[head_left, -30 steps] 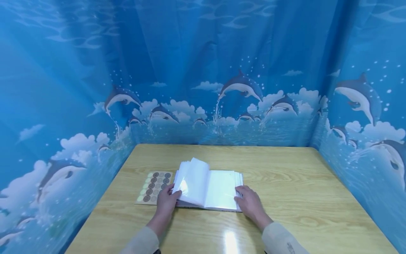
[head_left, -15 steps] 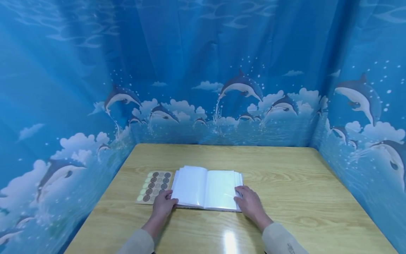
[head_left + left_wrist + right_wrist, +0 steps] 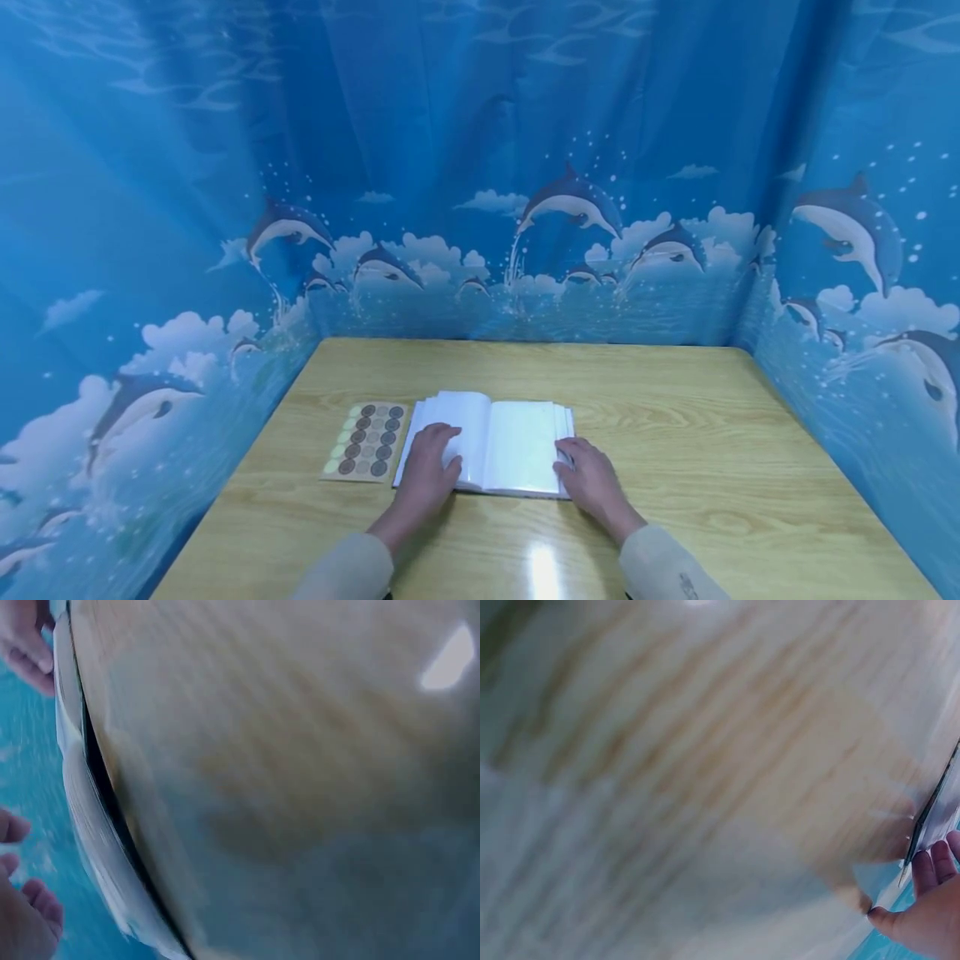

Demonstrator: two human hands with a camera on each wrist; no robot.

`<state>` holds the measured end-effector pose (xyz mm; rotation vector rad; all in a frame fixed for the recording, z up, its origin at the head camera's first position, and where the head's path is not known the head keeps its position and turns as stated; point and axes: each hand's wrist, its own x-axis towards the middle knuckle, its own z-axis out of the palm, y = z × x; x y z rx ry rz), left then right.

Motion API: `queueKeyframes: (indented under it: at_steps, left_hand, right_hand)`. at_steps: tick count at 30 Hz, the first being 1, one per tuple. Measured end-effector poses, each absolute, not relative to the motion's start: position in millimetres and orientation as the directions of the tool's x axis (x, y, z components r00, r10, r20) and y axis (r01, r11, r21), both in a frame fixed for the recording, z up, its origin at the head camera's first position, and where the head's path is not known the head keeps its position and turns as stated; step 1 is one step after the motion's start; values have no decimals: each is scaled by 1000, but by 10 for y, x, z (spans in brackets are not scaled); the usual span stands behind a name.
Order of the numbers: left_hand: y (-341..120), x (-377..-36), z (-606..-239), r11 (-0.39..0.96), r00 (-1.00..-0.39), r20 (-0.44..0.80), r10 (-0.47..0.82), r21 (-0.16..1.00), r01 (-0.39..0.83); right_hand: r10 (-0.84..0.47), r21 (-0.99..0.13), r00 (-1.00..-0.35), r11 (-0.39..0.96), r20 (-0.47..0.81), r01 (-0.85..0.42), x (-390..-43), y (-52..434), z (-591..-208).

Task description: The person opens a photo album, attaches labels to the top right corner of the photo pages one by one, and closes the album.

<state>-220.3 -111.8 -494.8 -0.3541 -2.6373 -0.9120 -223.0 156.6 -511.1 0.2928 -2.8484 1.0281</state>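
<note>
A photo album with clear-sleeved white pages (image 3: 522, 446) lies spread flat on the wooden table. Over its left page is my left hand (image 3: 427, 467), fingers loosely bent and holding nothing; in the left wrist view those fingers (image 3: 45, 904) appear apart from the pages. My right hand (image 3: 592, 479) holds the album's right edge, thumb and fingers bent around the page edges. From the right wrist, the right hand (image 3: 934, 915) shows at the album's near corner, partly out of frame. Left of the album lies a sheet of round coin-like stickers (image 3: 367, 442), several brown, pale and yellowish.
The light wood table (image 3: 712, 467) reaches to a blue curtain (image 3: 450, 167) printed with dolphins, which surrounds it at the back and both sides. A bright light reflection (image 3: 545, 571) shows on the tabletop near the front.
The lifted page has come down flat on the left side. My left hand let go of it, drew back, then moved right over the left page. My right hand has stayed put.
</note>
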Motion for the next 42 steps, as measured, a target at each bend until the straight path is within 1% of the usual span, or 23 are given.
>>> queueKeyframes:
  at_steps: [3, 5, 7, 9, 12, 17, 21, 27, 32, 42]
  left_hand:
    - [-947, -2233, -4928, 777, -872, 384, 303, 431, 460]
    - [-837, -2244, -4927, 792, -856, 335, 395, 348, 502]
    - [-741, -2249, -4933, 804, -841, 286, 459, 270, 531]
    - [-655, -2256, -4954, 821, -842, 232, 487, 206, 532]
    - [-562, -2274, -4993, 838, -849, 178, 497, 155, 523]
    - [-524, -2303, -5047, 855, -858, 159, 488, 112, 507]
    - [-534, -2316, -5071, 853, -859, 172, 482, 136, 505]
    - [-549, -2326, -5095, 831, -868, 155, 471, 251, 496]
    - [-584, -2318, -5072, 814, -869, 136, 475, 308, 493]
    - [-616, -2300, -5027, 806, -871, 103, 480, 340, 485]
  right_hand:
    - [-150, -619, -973, 752, 174, -227, -2239, 1573, -5108]
    - [-156, -616, -968, 749, 195, -244, -2245, 1579, -5108]
    - [-160, -617, -964, 743, 211, -258, -2249, 1584, -5106]
    - [-165, -619, -962, 739, 216, -266, -2253, 1594, -5111]
    - [-162, -626, -967, 739, 195, -250, -2254, 1609, -5111]
    - [-154, -637, -973, 735, 173, -230, -2266, 1610, -5116]
    - [-149, -646, -975, 730, 166, -222, -2274, 1611, -5129]
    - [-141, -649, -977, 731, 160, -211, -2269, 1617, -5130]
    - [-126, -655, -981, 731, 147, -192, -2275, 1608, -5125]
    - [-93, -678, -987, 718, 133, -159, -2276, 1593, -5111]
